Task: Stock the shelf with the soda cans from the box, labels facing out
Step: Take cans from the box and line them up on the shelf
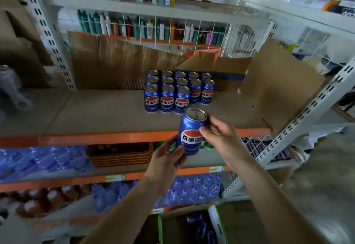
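I hold one blue soda can (189, 130) upright in front of the shelf's orange edge, its red, white and blue label turned toward me. My left hand (169, 157) grips its lower part from the left. My right hand (217, 134) pinches its upper right side. Just beyond it, several matching cans (167, 97) stand in rows on the cardboard-lined shelf (96, 109), front labels facing out. The open box (192, 226) sits on the floor below my arms, with more blue cans inside.
A torn cardboard sheet (107, 63) backs the shelf, and a cardboard flap (278, 86) leans at its right end. A closed carton (221, 70) stands behind the cans. Water bottle packs (38, 161) and a wicker basket (121, 153) fill the lower shelves. A white upright (307, 113) slants at right.
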